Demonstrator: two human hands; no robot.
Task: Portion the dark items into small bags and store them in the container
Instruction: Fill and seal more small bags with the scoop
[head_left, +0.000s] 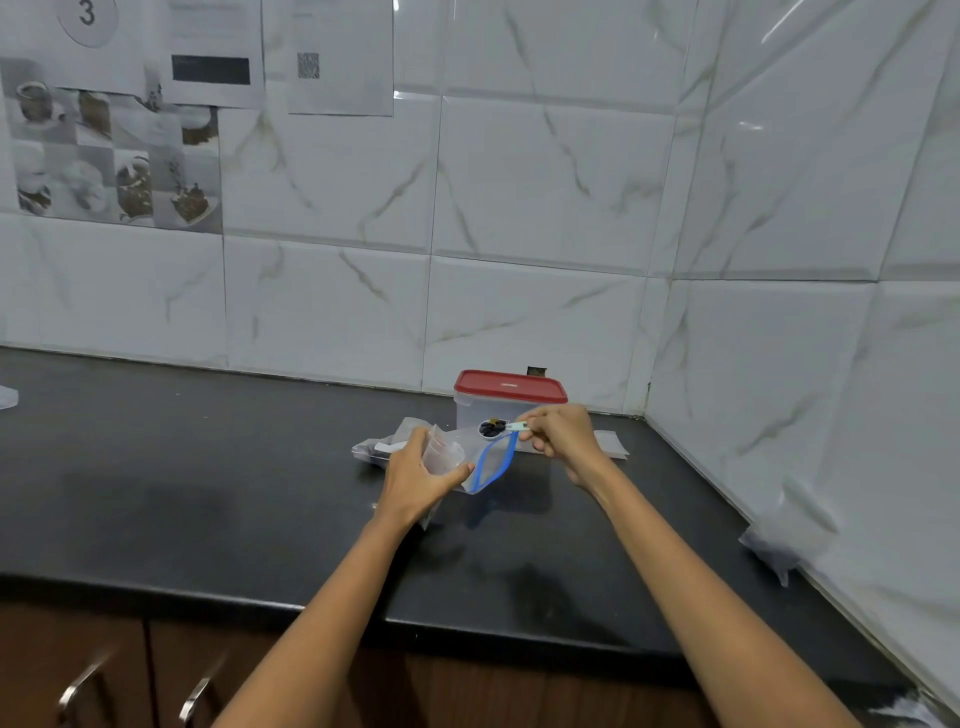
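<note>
Head view: your left hand (423, 470) grips a small clear bag (485, 465) with a blue zip rim, mouth held open toward the right. Your right hand (558, 436) pinches the handle of a small scoop (493, 427) loaded with dark items (490, 428), just above the bag mouth. Keep the mouth wide, tip the scoop slowly inside the rim, don't spill on the black counter (208, 493). Container (506, 410) with red lid (509, 387) sits closed just behind; a supply bag (379, 448) lies beside the left hand.

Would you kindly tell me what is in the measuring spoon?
The measuring spoon in the right hand holds a small heap of dark items; what they are is unclear.
</note>
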